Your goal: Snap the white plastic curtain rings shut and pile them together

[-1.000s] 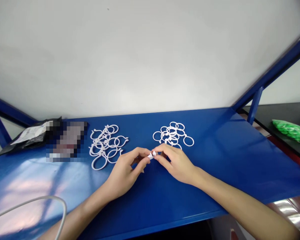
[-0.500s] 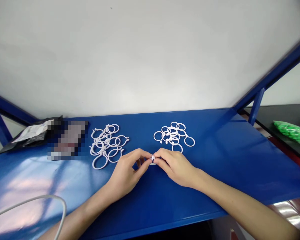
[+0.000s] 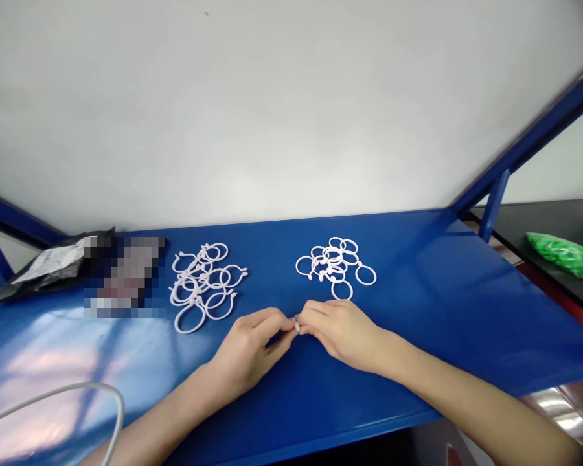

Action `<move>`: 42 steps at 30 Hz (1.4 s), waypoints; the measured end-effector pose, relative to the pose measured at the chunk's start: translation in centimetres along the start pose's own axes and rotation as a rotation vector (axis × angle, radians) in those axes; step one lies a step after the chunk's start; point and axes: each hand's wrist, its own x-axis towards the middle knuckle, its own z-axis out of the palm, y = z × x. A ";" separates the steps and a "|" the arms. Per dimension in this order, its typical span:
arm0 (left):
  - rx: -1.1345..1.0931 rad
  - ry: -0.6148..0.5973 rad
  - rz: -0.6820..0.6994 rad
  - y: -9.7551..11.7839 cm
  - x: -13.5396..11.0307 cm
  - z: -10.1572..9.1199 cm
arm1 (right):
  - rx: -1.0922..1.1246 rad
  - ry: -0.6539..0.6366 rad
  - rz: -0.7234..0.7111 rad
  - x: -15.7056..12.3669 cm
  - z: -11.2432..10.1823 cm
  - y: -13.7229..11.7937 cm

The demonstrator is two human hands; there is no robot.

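Observation:
Pinched between my two hands is a small white plastic ring [image 3: 297,327], with only a bit of it showing at the fingertips. My left hand [image 3: 255,349] grips it from the left between thumb and forefinger. From the other side my right hand [image 3: 342,329] does the same, its fingertips against those of the left. Beyond the left hand lies a pile of white rings [image 3: 199,285], several with a visible gap between knobbed ends. Further right, past the right hand, is a second pile of white rings [image 3: 333,264], which look closed.
The blue table [image 3: 408,304] backs onto a pale wall. A black package [image 3: 53,265] with a white label and a blurred flat item [image 3: 133,272] lie at left. A white cable [image 3: 78,387] loops at lower left. Green pieces in a bag [image 3: 563,254] sit far right.
Both hands have shifted slightly nearer to me with the ring. Its two white ends, visible side by side before, now show as a single white spot between the fingertips.

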 end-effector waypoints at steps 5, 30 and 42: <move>0.143 -0.010 0.013 -1.0 1.1 -1.1 | -0.014 0.092 0.084 0.7 0.2 0.3; -0.410 0.417 -0.702 -4.9 3.0 -6.6 | -0.203 0.283 0.253 0.6 -1.4 2.7; -0.770 0.156 -0.674 -0.3 2.6 -2.9 | -0.034 0.242 -0.079 1.1 1.0 -0.6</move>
